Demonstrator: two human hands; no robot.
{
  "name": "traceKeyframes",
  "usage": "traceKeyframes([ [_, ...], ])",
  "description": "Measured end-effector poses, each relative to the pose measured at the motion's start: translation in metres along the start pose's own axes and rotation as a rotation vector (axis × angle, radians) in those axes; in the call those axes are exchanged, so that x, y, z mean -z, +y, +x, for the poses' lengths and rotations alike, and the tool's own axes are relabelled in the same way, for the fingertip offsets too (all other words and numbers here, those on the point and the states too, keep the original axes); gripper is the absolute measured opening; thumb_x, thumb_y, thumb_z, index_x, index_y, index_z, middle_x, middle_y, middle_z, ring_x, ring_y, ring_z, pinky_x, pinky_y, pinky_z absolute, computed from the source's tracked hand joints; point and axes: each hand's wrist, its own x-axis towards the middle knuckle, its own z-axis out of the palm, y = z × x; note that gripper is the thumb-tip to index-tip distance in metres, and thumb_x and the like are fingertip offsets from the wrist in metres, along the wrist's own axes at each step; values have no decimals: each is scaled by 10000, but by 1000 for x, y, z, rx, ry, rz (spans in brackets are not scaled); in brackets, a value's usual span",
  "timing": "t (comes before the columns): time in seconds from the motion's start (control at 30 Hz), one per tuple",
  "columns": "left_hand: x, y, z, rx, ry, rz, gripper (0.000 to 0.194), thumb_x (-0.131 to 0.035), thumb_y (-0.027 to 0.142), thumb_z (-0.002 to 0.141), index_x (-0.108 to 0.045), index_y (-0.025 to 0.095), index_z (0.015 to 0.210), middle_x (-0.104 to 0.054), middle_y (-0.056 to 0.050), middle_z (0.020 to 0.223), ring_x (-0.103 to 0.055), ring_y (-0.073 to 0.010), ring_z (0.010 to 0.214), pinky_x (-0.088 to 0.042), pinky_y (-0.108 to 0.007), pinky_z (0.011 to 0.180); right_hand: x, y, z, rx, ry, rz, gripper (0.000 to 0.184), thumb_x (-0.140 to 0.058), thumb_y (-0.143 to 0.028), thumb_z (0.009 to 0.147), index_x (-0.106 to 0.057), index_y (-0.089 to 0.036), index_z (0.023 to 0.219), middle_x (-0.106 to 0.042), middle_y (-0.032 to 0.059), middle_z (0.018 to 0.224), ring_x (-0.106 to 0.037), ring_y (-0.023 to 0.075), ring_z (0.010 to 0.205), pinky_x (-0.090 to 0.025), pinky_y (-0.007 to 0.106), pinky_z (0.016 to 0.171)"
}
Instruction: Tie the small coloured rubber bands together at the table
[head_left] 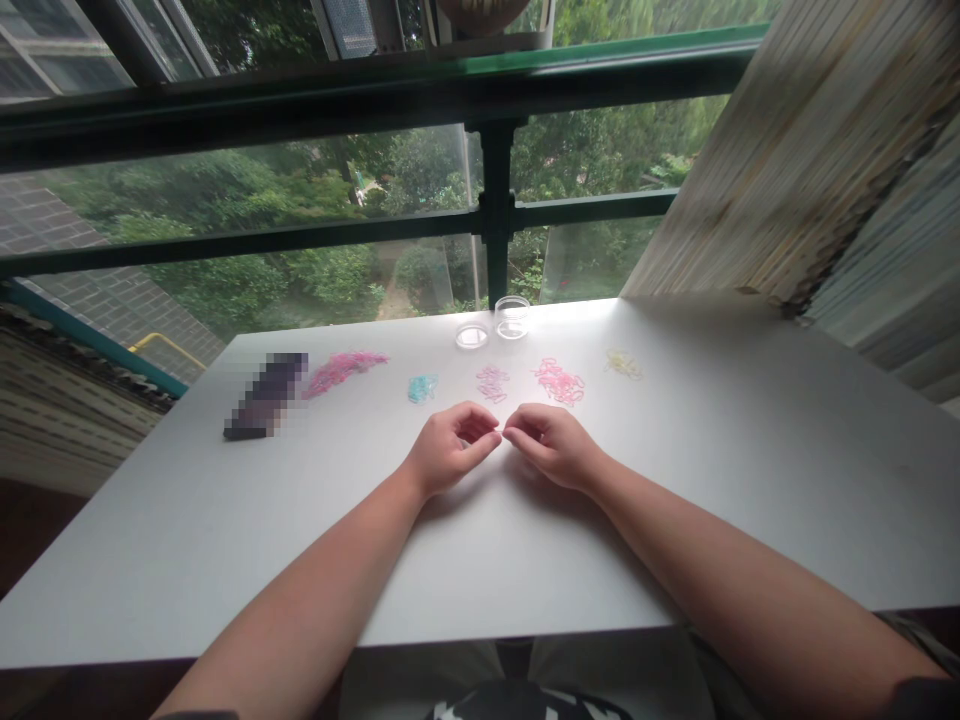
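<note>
My left hand (459, 446) and my right hand (553, 444) meet fingertip to fingertip above the white table. Both are closed in a pinch, and what sits between the fingertips is too small to make out. Just beyond them lie small loops like rubber bands in separate heaps: a turquoise heap (422, 388), a lilac heap (492, 383), a pink heap (559, 381) and a pale yellow heap (623, 364). A longer mixed pink and purple pile (343, 372) spreads farther left.
A clear round container (512, 318) stands near the table's back edge, with a clear shallow lid or dish (472, 336) beside it. At the left lies a dark, pixelated object (267, 396). Behind the white table (750, 450) are a green-framed window and a curtain (720, 150).
</note>
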Motion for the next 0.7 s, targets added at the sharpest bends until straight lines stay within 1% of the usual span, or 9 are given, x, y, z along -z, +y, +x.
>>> traceKeyframes([
  [0.2,0,1,1,-16,-13,13,163,-617,281,762,-621,154,863,-664,-56,813,-613,-142,727,-492,-249,666,0,0,0,-3,-10,-6,155,-517,-249,816,-582,-166,702,-575,3,623,-479,106,569,-378,224,546],
  [0.7,0,2,0,-5,-36,37,159,-606,293,767,-638,156,841,-664,-55,792,-604,-139,698,-493,-245,647,0,0,-1,-4,-11,-2,169,-512,-260,825,-581,-169,701,-575,-2,619,-486,104,566,-379,220,542],
])
